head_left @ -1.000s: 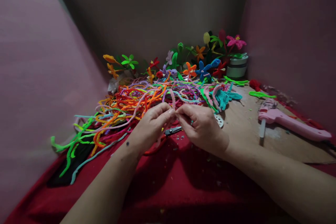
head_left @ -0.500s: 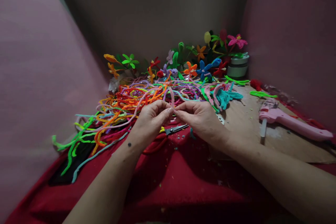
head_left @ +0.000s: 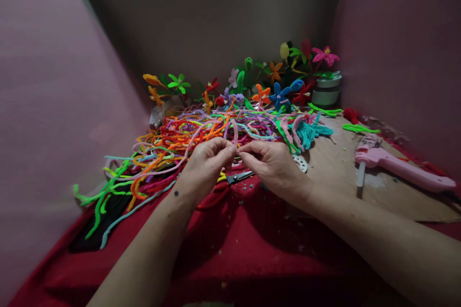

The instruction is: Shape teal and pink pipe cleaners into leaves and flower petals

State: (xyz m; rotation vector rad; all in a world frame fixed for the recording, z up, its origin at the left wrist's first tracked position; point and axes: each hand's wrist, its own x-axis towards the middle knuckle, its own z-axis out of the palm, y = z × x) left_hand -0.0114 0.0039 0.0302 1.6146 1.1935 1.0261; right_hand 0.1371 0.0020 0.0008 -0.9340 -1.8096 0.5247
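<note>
A pink pipe cleaner [head_left: 235, 132] stands up from between my two hands at the middle of the view, its lower end hidden by fingertips. My left hand [head_left: 211, 160] pinches it with thumb and forefinger. Close beside, my right hand [head_left: 275, 163] has thumb and forefinger pinched at the same lower end. Beneath the hands lies a pair of scissors [head_left: 239, 177], blades pointing right. Just behind, a large tangled heap of coloured pipe cleaners [head_left: 180, 139] covers the table.
Pipe-cleaner flowers [head_left: 279, 96] line the back, beside a pale pot [head_left: 326, 90]. On the right, a pink glue gun [head_left: 406, 165] rests on cardboard [head_left: 331, 192]. A white slotted disc [head_left: 300, 163] lies by my right hand. Scraps dot the red cloth [head_left: 252, 259].
My right hand has shifted slightly down and its fingertips have drawn a little apart from the left ones. More of the white disc now shows.
</note>
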